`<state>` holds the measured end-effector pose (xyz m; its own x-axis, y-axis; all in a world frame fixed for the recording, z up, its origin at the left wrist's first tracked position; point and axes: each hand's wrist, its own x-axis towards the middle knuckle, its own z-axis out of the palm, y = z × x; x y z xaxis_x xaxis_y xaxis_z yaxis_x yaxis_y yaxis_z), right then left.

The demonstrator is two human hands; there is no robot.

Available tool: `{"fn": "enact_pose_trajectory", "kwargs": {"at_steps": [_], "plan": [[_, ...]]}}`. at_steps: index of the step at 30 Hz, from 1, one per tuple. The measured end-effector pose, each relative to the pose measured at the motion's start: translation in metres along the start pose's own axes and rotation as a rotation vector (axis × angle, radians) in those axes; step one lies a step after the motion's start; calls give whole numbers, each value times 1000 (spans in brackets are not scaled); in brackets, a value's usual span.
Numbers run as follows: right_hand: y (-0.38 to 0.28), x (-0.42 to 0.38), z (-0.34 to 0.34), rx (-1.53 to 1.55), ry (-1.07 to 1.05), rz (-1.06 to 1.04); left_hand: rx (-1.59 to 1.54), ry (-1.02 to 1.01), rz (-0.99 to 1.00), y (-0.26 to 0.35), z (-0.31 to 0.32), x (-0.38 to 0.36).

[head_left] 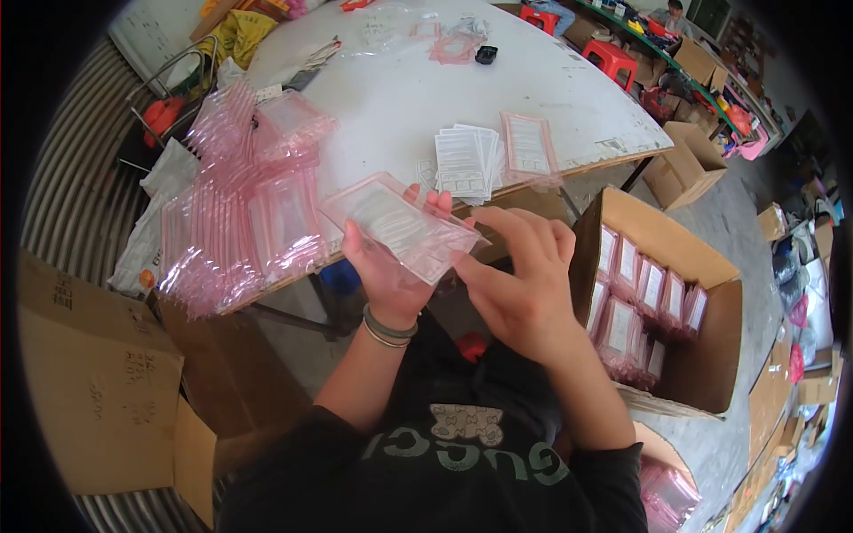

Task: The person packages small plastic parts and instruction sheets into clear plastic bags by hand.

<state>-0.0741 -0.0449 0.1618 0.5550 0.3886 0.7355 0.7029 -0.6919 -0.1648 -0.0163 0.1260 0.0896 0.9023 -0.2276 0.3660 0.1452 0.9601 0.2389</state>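
Note:
A clear pouch with pink edges (395, 222) lies tilted across my left hand (391, 266), whose thumb and fingers hold it at the sides. A white printed card shows inside it. My right hand (520, 275) pinches the pouch's right end between thumb and index finger. Beyond my hands, a fanned stack of white printed cards (464, 160) rests near the table edge, with a filled pink-edged pouch (530, 145) to its right. Large overlapping piles of pink-edged pouches (240, 213) cover the table's left side.
An open carton (671, 240) holding bundles of filled pouches stands right of the white table (400, 98). Cardboard boxes (89, 373) stand at the left. A small black object (486, 55) lies on the far table. Red stools (611, 60) and a person (673, 12) are behind.

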Motion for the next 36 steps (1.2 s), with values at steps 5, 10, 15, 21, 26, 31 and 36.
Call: {"fn": "enact_pose_trajectory", "kwargs": {"at_steps": [5,10,15,21,26,31,36], "plan": [[9,5,0,-177,-146,-224,40,156,-26,-4,-4,-9],[24,8,7,-254,-162,-338,9,147,-58,-9,-12,-11],[10,4,2,-143,-208,-343,89,250,-80,-11,-7,-9],[10,6,13,-349,-174,-303,245,216,-53,-22,6,-13],[8,10,3,-169,-236,-275,205,179,-68,-17,-14,-17],[8,11,4,-302,-183,-295,255,117,-69,-23,-5,-19],[13,2,1,-33,-167,-356,144,147,-97,-15,3,-14]]}}
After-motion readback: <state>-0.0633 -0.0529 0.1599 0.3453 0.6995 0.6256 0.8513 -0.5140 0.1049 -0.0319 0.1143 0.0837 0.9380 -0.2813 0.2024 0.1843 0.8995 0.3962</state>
